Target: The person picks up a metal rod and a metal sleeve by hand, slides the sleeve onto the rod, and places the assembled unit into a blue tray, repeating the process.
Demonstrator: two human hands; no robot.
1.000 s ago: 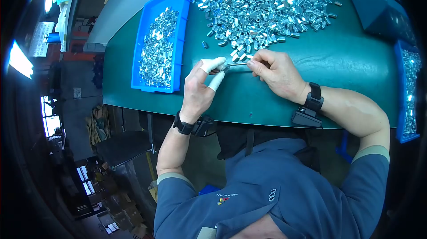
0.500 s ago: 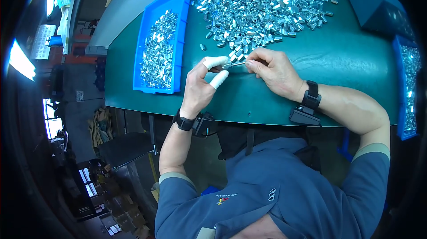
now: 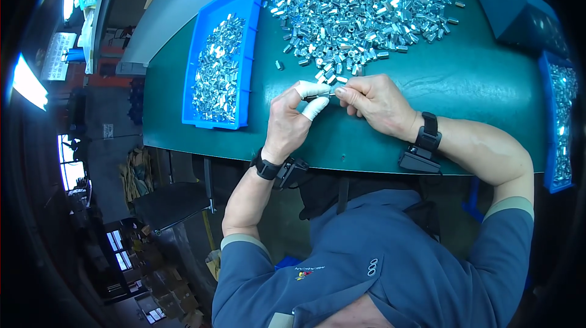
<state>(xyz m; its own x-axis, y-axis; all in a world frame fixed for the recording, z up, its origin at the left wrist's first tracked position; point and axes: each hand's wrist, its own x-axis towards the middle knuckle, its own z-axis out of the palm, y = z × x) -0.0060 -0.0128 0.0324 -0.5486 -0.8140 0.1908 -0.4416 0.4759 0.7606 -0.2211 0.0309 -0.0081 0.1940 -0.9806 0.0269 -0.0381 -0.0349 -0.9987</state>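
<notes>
White finger covers wrap the thumb and forefinger of my left hand (image 3: 288,121), which pinches a small shiny hex standoff. My right hand (image 3: 383,105) meets it from the right, thumb and forefinger closed on a thin metal rod (image 3: 332,93) whose tip points at the standoff. Fingertips of both hands nearly touch, so most of the two parts is hidden. Just beyond them a few loose standoffs (image 3: 329,76) lie at the near edge of a large pile of standoffs (image 3: 366,13) on the green tabletop (image 3: 439,83).
To the left stands a blue tray (image 3: 245,65) holding many standoffs. Another blue tray (image 3: 551,157) with metal parts sits at the far right edge. A dark blue machine housing (image 3: 516,7) occupies the back right. The table's front edge runs below my wrists.
My left hand has moved to the right, closer to my right hand, and the visible length of rod between them has shortened. My right hand has barely shifted.
</notes>
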